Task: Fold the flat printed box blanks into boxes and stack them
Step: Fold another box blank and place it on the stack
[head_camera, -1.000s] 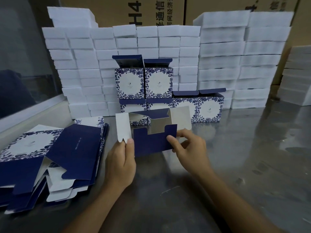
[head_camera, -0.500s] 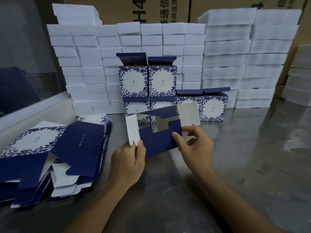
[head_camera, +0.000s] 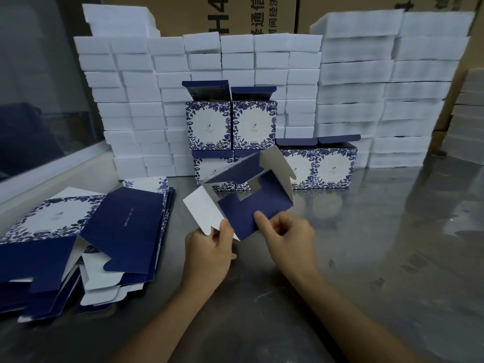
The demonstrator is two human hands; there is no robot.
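Head view: a half-opened box blank (head_camera: 251,203) is held tilted above the metal table (head_camera: 379,258). Left hand (head_camera: 207,254) pinches its white flap; right hand (head_camera: 290,237) pinches its blue lower edge. Folded boxes (head_camera: 230,127) stand stacked behind, flat blanks (head_camera: 86,231) lie left.

flat blanks (head_camera: 78,244) cut off left, box print (head_camera: 208,126) unreadable

Both hands are holding a half-opened blank (head_camera: 251,205) above the bench (head_camera: 379,244): the left hand (head_camera: 209,252) is pinching its near corner, the right hand (head_camera: 288,237) is gripping its lower edge, thumb on the navy panel.
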